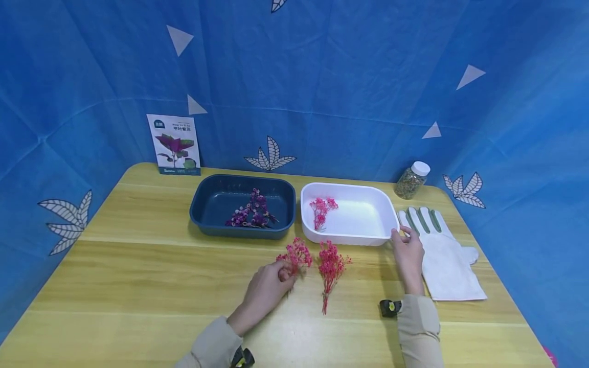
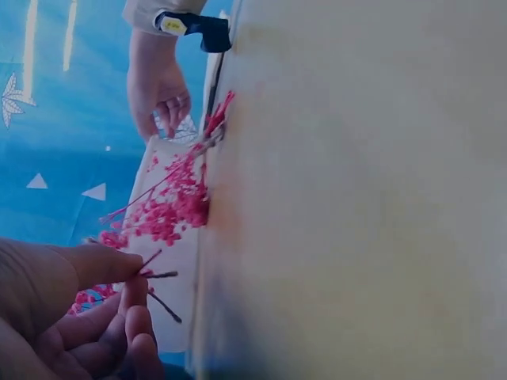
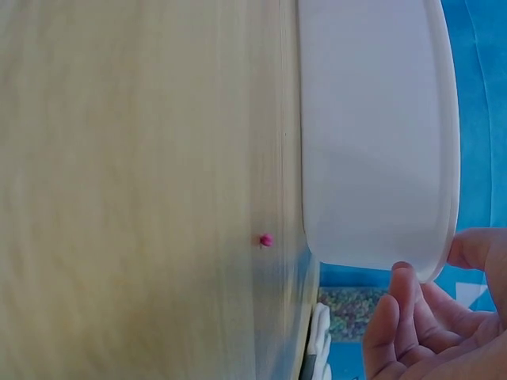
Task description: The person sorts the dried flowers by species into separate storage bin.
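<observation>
My left hand (image 1: 267,287) pinches a small sprig of pink dried flowers (image 1: 297,253) just above the table, in front of the gap between two trays. In the left wrist view its thin stems (image 2: 163,275) poke out past the thumb and fingertip. My right hand (image 1: 408,254) holds the white tray (image 1: 347,238) by its front right corner, thumb over the rim and fingers against the outer wall (image 3: 372,150). Another pink sprig (image 1: 321,212) lies in that tray's left part. A bunch of pink flowers (image 1: 330,266), stems towards me, rests on the table between my hands.
Left of the white tray stands a dark blue tray (image 1: 239,232) with purple flowers (image 1: 252,213). A white glove (image 1: 451,266) lies right of my right hand, with a lidded jar (image 1: 411,182) behind it. A plant-picture packet (image 1: 175,145) leans at the back left.
</observation>
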